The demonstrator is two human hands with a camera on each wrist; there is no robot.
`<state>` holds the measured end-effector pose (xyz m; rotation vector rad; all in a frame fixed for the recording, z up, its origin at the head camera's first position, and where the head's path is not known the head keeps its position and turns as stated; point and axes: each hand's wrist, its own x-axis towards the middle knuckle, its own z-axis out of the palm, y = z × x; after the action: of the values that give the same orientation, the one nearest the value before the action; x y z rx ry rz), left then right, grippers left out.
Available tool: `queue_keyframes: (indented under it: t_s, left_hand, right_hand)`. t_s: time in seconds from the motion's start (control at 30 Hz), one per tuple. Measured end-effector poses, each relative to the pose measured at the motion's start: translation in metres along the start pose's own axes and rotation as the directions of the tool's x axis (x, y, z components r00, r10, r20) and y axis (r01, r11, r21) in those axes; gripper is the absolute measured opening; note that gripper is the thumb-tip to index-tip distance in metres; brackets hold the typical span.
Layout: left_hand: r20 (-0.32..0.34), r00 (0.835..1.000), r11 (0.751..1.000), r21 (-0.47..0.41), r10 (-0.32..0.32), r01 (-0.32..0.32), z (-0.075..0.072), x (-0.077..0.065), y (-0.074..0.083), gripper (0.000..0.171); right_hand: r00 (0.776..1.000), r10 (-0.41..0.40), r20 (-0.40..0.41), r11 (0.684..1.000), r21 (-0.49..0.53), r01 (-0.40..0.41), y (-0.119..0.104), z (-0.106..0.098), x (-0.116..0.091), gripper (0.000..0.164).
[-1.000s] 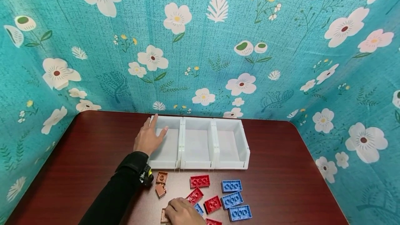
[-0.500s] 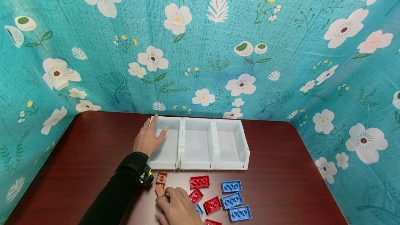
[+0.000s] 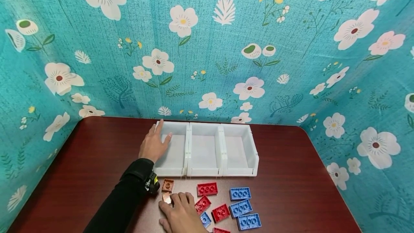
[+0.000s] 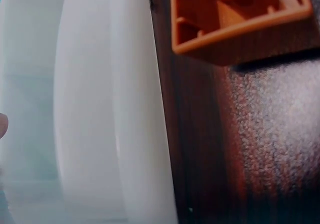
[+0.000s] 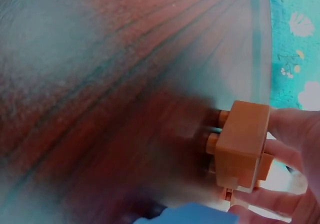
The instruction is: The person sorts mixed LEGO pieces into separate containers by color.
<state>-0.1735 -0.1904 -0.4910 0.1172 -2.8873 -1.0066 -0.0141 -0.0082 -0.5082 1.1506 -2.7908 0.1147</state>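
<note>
My left hand (image 3: 154,145) lies on the left rim of the leftmost white bin (image 3: 173,154), fingers extended and thumb over the inside. Low in the head view, my right hand (image 3: 183,213) is bent over an orange toy brick (image 5: 242,144), which it holds between thumb and fingers in the right wrist view; from above the hand hides it. A second small orange brick (image 3: 166,197) sits at its fingertips. Just beyond that lies a square orange brick (image 3: 168,185), hollow side up, large in the left wrist view beside the bin's front wall (image 4: 135,103).
Two more white bins (image 3: 204,154) stand joined to the right. Several red bricks (image 3: 207,189) and blue bricks (image 3: 240,193) lie right of my right hand, with a blue one (image 3: 205,220) close beside it. A flowered teal cloth (image 3: 207,46) rises behind the table.
My right hand has shifted left and away from me toward the other orange bricks. The orange brick formerly beside it is now under the hand. My left hand has stayed in place.
</note>
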Motion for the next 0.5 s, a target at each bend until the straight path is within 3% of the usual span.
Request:
queue_keyframes:
  t_s: [0.5]
  left_hand:
    - [-0.002,1.000,1.000,-0.013,0.007,-0.007,0.0028,-0.0016,-0.0004,0.077]
  right_hand:
    - [0.987,0.064,0.145,0.986,0.145,-0.085,0.0082,-0.0066,-0.0034,0.041]
